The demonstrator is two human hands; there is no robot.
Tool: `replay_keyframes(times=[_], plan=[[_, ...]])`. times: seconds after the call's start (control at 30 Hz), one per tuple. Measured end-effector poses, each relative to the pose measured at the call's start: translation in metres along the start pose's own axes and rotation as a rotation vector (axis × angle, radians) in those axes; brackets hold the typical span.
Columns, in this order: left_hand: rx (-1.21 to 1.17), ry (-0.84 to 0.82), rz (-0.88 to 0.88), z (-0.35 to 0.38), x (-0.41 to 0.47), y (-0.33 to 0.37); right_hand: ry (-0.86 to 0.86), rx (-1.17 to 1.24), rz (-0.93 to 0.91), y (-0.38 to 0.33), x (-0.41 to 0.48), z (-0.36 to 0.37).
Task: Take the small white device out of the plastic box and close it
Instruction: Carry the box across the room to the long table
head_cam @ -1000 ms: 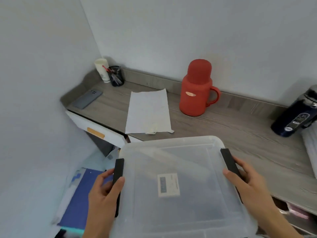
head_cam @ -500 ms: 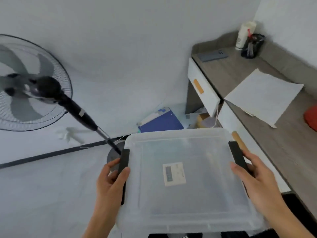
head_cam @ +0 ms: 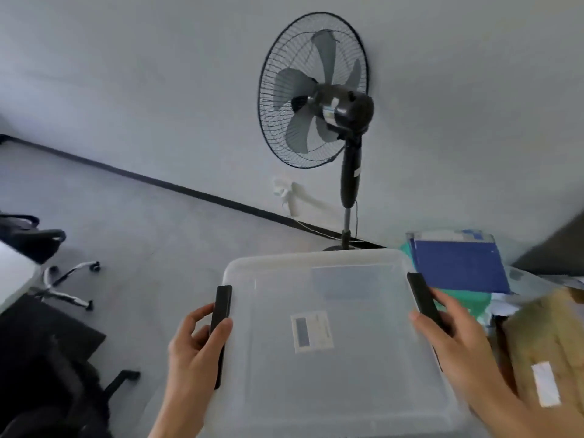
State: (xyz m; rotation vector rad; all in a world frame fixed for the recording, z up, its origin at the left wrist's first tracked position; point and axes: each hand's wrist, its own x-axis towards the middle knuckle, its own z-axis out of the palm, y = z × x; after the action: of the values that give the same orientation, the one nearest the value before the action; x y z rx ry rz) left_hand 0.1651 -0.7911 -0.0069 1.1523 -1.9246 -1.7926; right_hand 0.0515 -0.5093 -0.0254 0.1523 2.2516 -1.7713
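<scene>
grey floor, fan (head_cam: 316, 93) far. box (head_cam: 331, 358) near centre, lid on; left hand (head_cam: 196, 352) and right hand (head_cam: 458, 346) grasp its black latches. device (head_cam: 311, 331) inside. nothing done yet.

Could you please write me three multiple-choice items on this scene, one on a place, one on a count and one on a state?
1. Where does the black pedestal fan stand?
A. beyond the box, by the wall
B. on the box lid
C. left of the office chair

2. How many black side latches on the clear plastic storage box show?
A. one
B. two
C. four

3. What state is the box's lid in?
A. lifted off
B. propped half open
C. on the box

Answers: 1 A, its pole rises behind the box's far edge. 2 B, the left hand holds one and the right hand the other. 3 C, the lid lies flat over the box.
</scene>
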Motion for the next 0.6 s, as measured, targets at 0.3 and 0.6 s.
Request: replay_keyframes(times=[0.3, 0.6], plan=[[-0.120, 0.248, -0.070, -0.118, 0.075, -0.013, -0.285, -0.121, -0.069, -0.050, 0.057, 0.165], [-0.170, 0.446, -0.115, -0.157, 0.218, 0.000, -0.489, -0.208, -0.109, -0.110, 0.192, 0.316]])
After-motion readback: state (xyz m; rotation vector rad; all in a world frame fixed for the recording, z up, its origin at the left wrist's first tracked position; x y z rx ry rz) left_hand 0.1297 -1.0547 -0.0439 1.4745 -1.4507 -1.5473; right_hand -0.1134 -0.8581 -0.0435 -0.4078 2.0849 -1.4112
